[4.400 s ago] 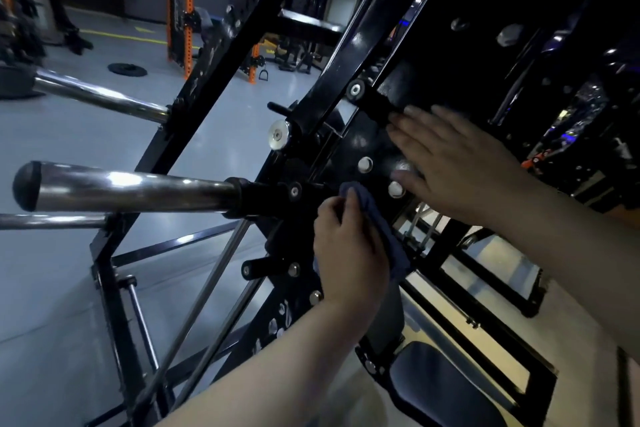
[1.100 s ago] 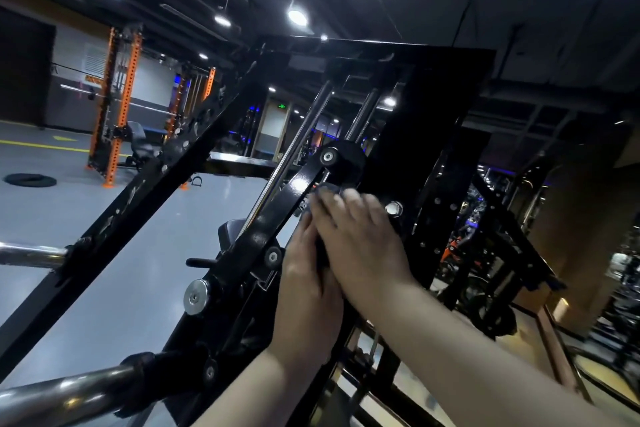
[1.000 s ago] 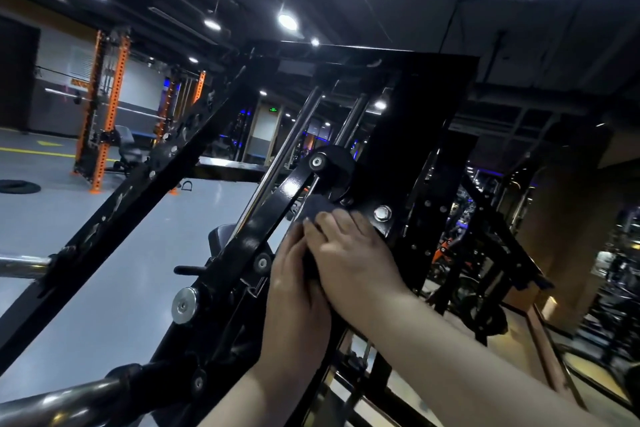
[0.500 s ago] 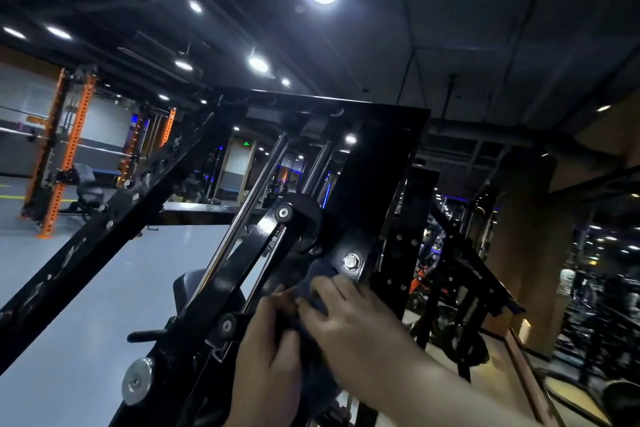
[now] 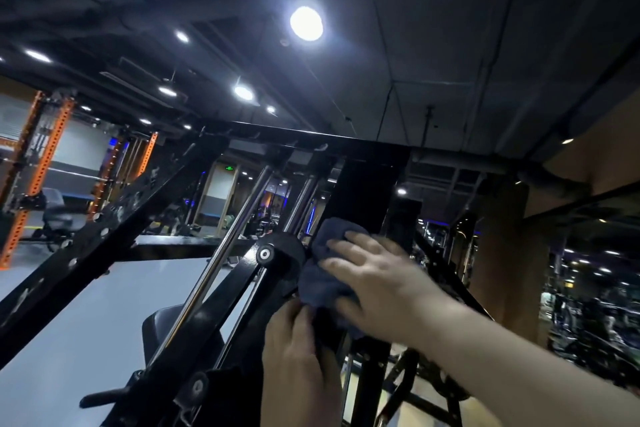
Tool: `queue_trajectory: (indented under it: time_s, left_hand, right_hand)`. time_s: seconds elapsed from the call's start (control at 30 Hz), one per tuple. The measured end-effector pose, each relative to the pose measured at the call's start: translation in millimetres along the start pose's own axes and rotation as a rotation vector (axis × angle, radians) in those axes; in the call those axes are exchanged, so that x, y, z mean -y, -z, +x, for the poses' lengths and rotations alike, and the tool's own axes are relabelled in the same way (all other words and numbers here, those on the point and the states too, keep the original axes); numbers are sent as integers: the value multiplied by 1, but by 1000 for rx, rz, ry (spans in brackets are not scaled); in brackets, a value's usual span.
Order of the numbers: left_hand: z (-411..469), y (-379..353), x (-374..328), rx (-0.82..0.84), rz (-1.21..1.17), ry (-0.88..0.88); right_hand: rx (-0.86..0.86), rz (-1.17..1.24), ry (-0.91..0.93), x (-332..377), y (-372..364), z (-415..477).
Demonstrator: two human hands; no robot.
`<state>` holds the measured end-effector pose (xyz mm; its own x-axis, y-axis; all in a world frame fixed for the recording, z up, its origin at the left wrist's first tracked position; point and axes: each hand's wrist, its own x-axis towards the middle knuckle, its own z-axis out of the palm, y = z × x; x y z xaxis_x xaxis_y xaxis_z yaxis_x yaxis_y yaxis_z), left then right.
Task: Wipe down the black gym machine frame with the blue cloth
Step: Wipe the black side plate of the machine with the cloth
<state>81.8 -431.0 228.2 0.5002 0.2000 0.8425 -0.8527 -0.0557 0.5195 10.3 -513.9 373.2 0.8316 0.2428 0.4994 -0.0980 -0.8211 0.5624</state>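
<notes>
**Cloth up beside the pivot, upper frame not yet wiped**

The gym was dim when I looked in, lit by round ceiling lights (image 5: 306,23), with an orange rack (image 5: 45,156) far off to the left over the grey floor. The black gym machine frame (image 5: 363,191) filled the middle of the view, its top beam crossing above two chrome guide rods (image 5: 221,253).

A second before, both hands lay low on the sloping link arm with the cloth nearly hidden under them. Now the blue cloth (image 5: 323,282) sat bunched against the upright, just right of the pivot bolt (image 5: 265,254). The right hand (image 5: 377,284) lay on top of it, grip wide, fingers spread flat and pressing it to the metal. The left hand (image 5: 298,350) was below, fingers curled at the cloth's lower edge. I could not tell whether that grip held the cloth's tail or the frame member behind it.

I judged the wipe had climbed from the lower plate to the pivot, leaving the upper upright and the top beam.

A green sign (image 5: 229,168) glowed over a far doorway, too small to read. I found no legible brand on the frame.
</notes>
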Motion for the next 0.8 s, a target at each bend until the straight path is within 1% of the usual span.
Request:
queue_trajectory:
  time_s: [0.1,0.17,0.23,0.3,0.37,0.43,0.5,0.57,0.6,0.63,0.67,0.7,0.73,0.77,0.8]
  left_hand:
    - [-2,-9,-1,60,40,-153]
    - [-1,-17,0,106,74,-167]
    - [1,-23,0,125,103,-145]
    - [7,-29,-2,106,115,-164]
    - [15,-34,-2,112,137,-209]
    - [26,-40,-4,135,179,-232]
    - [38,-46,-9,162,238,-232]
    - [52,-52,-16,171,285,-229]
    - [59,-55,-19,168,299,-224]
    - [65,-58,-21,170,302,-218]
    - [71,-60,-22,175,297,-210]
    - [74,-62,-22,178,288,-203]
    - [77,-63,-21,180,279,-203]
    - [78,-64,-20,174,282,-213]
    - [78,-64,-19,168,301,-228]
  right_hand:
    - [63,-10,-1,-17,13,31]
    - [71,-8,-9,-11,12,49]
    - [98,11,29,-7,8,52]
    - [28,-26,108,-18,9,44]
    - [-12,-77,130,-37,15,35]
    - [28,-97,82,-58,25,41]
    - [78,-81,-67,-75,38,59]
    - [37,-88,-247,-85,44,79]
    - [9,-86,-296,-86,43,85]
    - [-24,-109,-282,-81,38,87]
    - [-52,-124,-200,-74,32,85]
    - [-63,-126,-77,-67,24,80]
    - [-63,-128,37,-67,15,76]
    - [-22,-121,96,-70,16,75]
    - [1,-130,110,-79,22,78]
